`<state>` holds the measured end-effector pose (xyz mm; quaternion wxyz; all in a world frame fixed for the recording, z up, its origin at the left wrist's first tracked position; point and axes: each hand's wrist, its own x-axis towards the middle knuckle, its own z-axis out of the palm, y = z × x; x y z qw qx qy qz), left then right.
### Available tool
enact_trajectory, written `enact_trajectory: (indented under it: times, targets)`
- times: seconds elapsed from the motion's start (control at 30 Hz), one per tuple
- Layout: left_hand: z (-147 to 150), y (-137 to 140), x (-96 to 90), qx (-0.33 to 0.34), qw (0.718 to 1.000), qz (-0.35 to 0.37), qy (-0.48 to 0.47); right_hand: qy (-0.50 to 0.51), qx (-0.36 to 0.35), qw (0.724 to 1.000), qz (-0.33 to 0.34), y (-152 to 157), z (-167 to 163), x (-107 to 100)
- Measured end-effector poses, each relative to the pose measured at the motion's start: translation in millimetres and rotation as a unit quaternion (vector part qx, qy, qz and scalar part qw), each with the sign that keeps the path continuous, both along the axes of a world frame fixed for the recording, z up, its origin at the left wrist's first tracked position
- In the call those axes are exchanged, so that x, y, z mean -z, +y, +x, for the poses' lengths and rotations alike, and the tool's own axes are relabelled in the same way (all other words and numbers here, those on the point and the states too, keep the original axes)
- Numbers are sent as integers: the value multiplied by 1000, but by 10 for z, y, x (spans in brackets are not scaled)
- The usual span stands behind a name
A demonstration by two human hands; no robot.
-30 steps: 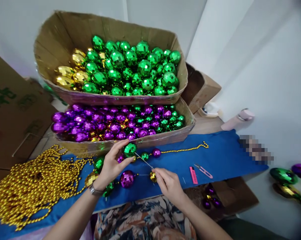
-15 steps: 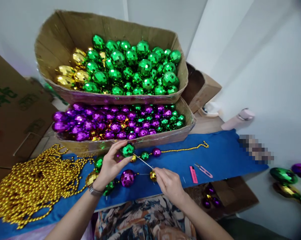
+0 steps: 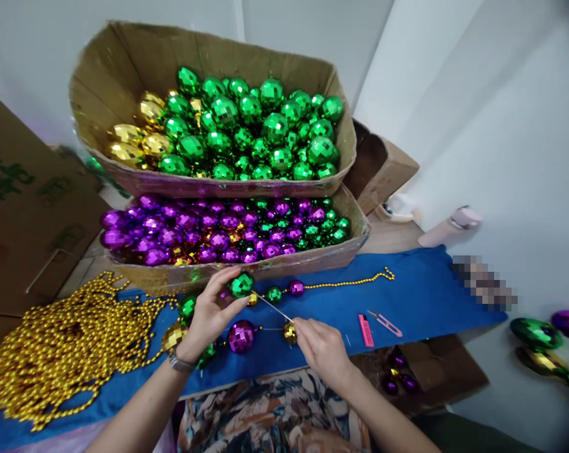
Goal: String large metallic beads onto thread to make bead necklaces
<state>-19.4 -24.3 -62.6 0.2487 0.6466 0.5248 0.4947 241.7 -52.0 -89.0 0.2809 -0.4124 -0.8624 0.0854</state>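
Note:
My left hand (image 3: 213, 309) holds a shiny green faceted ball (image 3: 242, 285) between thumb and fingers. A thin silvery needle (image 3: 276, 306) runs from the ball's lower right side to my right hand (image 3: 323, 345), whose thumb and fingers are closed on its other end. Just left of the right fingers a gold ball (image 3: 289, 333) is on a thin thread, with a purple ball (image 3: 242, 336) farther along it. Behind the hands a strung piece lies on the blue cloth, with a small green ball (image 3: 274, 294), a purple ball (image 3: 296, 287) and a gold bead chain (image 3: 348, 282).
Two cardboard boxes, an upper one (image 3: 138, 53) and a lower one (image 3: 313, 257), stand behind with green, gold and purple balls. Gold bead chains (image 3: 72, 346) are heaped at left. A pink lighter (image 3: 366, 330) and thread snips (image 3: 387, 323) lie on the blue cloth (image 3: 416, 277) at right.
Both hands stay almost in place, with the green ball and needle held as before. The view has shifted very slightly.

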Motion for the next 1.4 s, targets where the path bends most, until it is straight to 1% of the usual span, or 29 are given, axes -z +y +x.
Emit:
enact_trajectory:
  times: [0.1,0.17,0.27,0.33,0.4,0.5,0.6,0.67,0.7,0.77,0.83,0.9,0.97,1.13,1.2,1.27,1.33,1.4]
  targets:
    - [14,-26,-36,-6,993,75,94,-54,14,998,31,-16,11,-73]
    - [43,-53,-40,14,985,110,132,-88,23,994,57,-22,-2,-125]
    - [105,-98,-13,38,983,112,138,-99,26,992,73,-21,-55,-141]
    - [145,-120,17,26,991,86,98,-83,28,994,66,-13,-97,-98]
    - [175,-131,52,4,998,47,31,-69,26,996,54,-5,-132,-30]
    - [207,-132,108,-24,997,-17,-73,-60,17,997,38,1,-161,62]
    - [231,-131,145,-50,978,-76,-189,-50,15,998,30,-3,-169,117]
    - [243,-136,153,-31,957,-126,-261,-31,2,999,12,-6,-170,137]
    - [248,-140,153,-16,948,-148,-282,-21,-6,1000,-2,-6,-172,141]
    - [259,-149,147,-3,941,-168,-295,-7,-13,999,-31,-1,-181,142]
    - [276,-157,141,-13,944,-154,-291,-6,-3,999,-44,9,-197,133]
    - [301,-167,142,-11,946,-146,-288,-10,7,999,-44,21,-218,121]
    - [329,-182,151,6,945,-156,-289,-14,7,999,-46,31,-234,119]
    - [373,-234,198,28,932,-182,-312,-1,1,999,-55,39,-244,152]
    - [377,-239,213,25,924,-192,-330,18,-8,997,-74,39,-255,134]
    - [374,-231,224,3,912,-202,-356,27,-18,995,-99,39,-278,69]
    - [368,-213,233,-23,893,-219,-393,7,-18,993,-114,37,-309,-38]
    - [360,-195,242,-37,867,-242,-433,-34,-10,994,-108,33,-342,-159]
